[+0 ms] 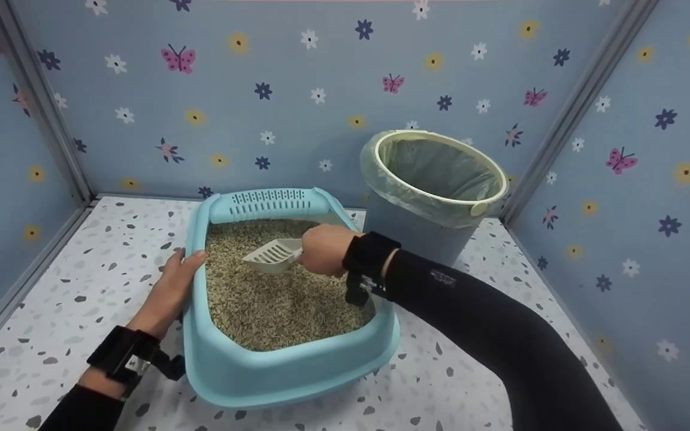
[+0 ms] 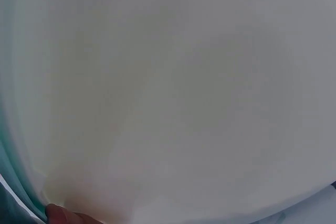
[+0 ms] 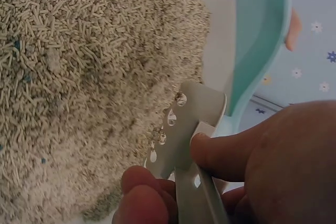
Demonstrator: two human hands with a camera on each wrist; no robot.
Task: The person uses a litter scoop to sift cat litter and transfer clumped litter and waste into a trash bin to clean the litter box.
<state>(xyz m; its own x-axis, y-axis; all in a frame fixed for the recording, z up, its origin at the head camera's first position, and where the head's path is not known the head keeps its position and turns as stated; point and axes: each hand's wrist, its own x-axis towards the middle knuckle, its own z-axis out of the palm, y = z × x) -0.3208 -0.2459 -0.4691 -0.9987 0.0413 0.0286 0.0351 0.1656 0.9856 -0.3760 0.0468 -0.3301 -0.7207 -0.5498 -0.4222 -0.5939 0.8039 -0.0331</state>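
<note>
A light blue litter box (image 1: pixel 249 374) full of pellet litter (image 1: pixel 267 305) sits on the speckled surface. At its left side my left hand (image 1: pixel 171 287) holds the rim, thumb on top and fingers against the outer wall. My right hand (image 1: pixel 326 248) grips the handle of a pale slotted litter scoop (image 1: pixel 273 254) above the litter. The right wrist view shows the thumb pressed on the handle of the scoop (image 3: pixel 197 111), with no litter load visible in it. Only a fingertip of the left hand (image 2: pixel 65 216) shows in the left wrist view, beside a blurred pale wall.
Behind the box on the right stands a grey-blue trash bin (image 1: pixel 417 233) with a translucent liner (image 1: pixel 405 203) and a cream ring. Patterned blue panels (image 1: pixel 297 102) close off the back and both sides. Speckled white surface (image 1: pixel 105 263) runs around the box.
</note>
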